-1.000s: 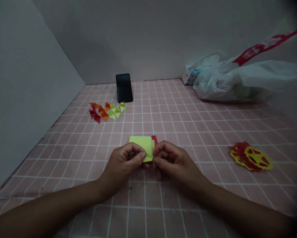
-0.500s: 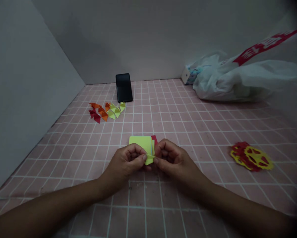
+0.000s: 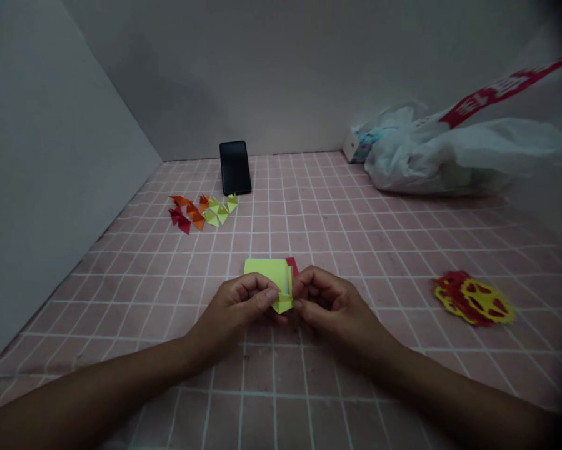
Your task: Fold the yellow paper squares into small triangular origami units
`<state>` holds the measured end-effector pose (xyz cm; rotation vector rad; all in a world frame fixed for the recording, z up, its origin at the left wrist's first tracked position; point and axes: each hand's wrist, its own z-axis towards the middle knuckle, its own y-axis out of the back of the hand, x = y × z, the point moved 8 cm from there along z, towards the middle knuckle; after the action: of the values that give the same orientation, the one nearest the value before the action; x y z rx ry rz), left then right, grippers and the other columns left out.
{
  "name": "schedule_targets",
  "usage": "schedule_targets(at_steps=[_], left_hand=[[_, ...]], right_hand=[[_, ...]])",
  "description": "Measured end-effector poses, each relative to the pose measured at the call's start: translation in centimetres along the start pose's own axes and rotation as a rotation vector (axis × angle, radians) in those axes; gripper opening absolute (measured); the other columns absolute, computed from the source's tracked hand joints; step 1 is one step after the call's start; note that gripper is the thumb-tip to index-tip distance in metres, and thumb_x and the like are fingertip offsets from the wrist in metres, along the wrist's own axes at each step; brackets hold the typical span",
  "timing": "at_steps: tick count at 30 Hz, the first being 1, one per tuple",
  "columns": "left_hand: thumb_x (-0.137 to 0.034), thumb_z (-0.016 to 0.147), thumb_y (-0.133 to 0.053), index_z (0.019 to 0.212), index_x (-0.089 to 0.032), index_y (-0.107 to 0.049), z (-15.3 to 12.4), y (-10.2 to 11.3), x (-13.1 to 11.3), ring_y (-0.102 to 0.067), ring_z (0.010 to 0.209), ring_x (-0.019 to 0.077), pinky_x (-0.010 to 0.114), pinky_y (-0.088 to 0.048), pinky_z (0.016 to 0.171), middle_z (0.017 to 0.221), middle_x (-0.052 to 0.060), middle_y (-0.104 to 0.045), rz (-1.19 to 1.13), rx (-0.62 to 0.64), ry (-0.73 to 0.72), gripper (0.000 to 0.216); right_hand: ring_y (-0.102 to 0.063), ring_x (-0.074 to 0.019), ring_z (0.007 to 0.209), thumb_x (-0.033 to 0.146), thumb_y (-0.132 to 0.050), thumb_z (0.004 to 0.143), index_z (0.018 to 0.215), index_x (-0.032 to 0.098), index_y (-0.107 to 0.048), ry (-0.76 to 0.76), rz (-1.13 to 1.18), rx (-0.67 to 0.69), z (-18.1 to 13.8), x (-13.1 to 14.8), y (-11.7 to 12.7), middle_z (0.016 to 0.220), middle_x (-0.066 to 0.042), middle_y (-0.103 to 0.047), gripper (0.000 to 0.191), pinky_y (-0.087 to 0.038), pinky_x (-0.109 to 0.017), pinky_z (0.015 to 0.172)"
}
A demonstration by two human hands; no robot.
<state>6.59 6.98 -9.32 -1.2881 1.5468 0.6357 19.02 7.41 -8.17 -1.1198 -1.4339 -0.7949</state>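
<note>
Between my hands is a small folded piece of yellow-green paper (image 3: pixel 283 304), held just above the table. My left hand (image 3: pixel 247 301) pinches its left side between thumb and fingers. At its right edge, the thumb and forefinger of my right hand (image 3: pixel 325 300) are closed on the paper. Right behind my hands lies a stack of square paper sheets (image 3: pixel 264 267), yellow-green on top, with a red sheet (image 3: pixel 292 262) sticking out at its right. My fingers partly hide the stack and the folded piece.
Several small folded paper pieces (image 3: pixel 196 217) in red, orange and yellow lie at the back left. Behind them a black phone (image 3: pixel 235 167) leans upright. Red and yellow paper cutouts (image 3: pixel 475 299) lie at right. A white plastic bag (image 3: pixel 416 159) and a box (image 3: pixel 354 145) stand at the back right.
The narrow flap on the folded yellow-green paper has shifted, and its band now looks wider and flatter. My hands have barely moved; the whole view has shifted very slightly.
</note>
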Motion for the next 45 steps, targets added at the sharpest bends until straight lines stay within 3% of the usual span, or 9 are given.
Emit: schedule_targets(at_steps=[9, 27, 34, 45], left_hand=[[-0.029, 0.073, -0.071, 0.07, -0.014, -0.059, 0.0, -0.1, -0.8, -0.063, 0.057, 0.0102, 0.022, -0.051, 0.061, 0.064, -0.003, -0.063, 0.038, -0.025, 0.003, 0.019], [-0.026, 0.078, -0.069, 0.081, -0.014, -0.063, 0.3, 0.1, -0.3, -0.066, 0.063, 0.0092, 0.021, -0.052, 0.065, 0.072, -0.002, -0.068, -0.021, 0.003, -0.047, 0.013], [-0.02, 0.073, -0.072, 0.085, -0.014, -0.062, 0.3, 0.1, -0.1, -0.067, 0.064, 0.0099, 0.021, -0.052, 0.065, 0.074, -0.001, -0.071, -0.057, 0.018, -0.025, 0.017], [-0.02, 0.078, -0.068, 0.085, -0.015, -0.061, 0.4, -0.1, -0.9, -0.064, 0.06, 0.0083, 0.019, -0.05, 0.062, 0.069, -0.003, -0.069, -0.015, 0.035, -0.141, 0.011]], right_hand=[[-0.04, -0.0074, 0.054, 0.016, -0.06, 0.077, 0.073, 0.02, -0.049, 0.063, -0.024, 0.042, -0.2, 0.5, -0.5, 0.063, 0.006, -0.046, 0.012, -0.029, -0.021, 0.049], [-0.045, -0.0064, 0.046, 0.022, -0.062, 0.077, 0.076, 0.02, -0.049, -0.026, 0.124, 0.018, -0.1, -0.1, -0.4, 0.06, 0.006, -0.054, 0.013, -0.031, -0.02, 0.043], [-0.045, -0.006, 0.047, 0.019, -0.06, 0.079, 0.081, 0.021, -0.047, -0.036, 0.164, 0.015, -0.1, -0.6, -0.2, 0.062, 0.007, -0.055, 0.013, -0.031, -0.019, 0.044], [-0.047, -0.0058, 0.047, 0.019, -0.062, 0.077, 0.08, 0.021, -0.046, -0.038, 0.159, 0.03, -0.1, -0.4, -0.6, 0.064, 0.007, -0.055, 0.016, -0.032, -0.019, 0.044]])
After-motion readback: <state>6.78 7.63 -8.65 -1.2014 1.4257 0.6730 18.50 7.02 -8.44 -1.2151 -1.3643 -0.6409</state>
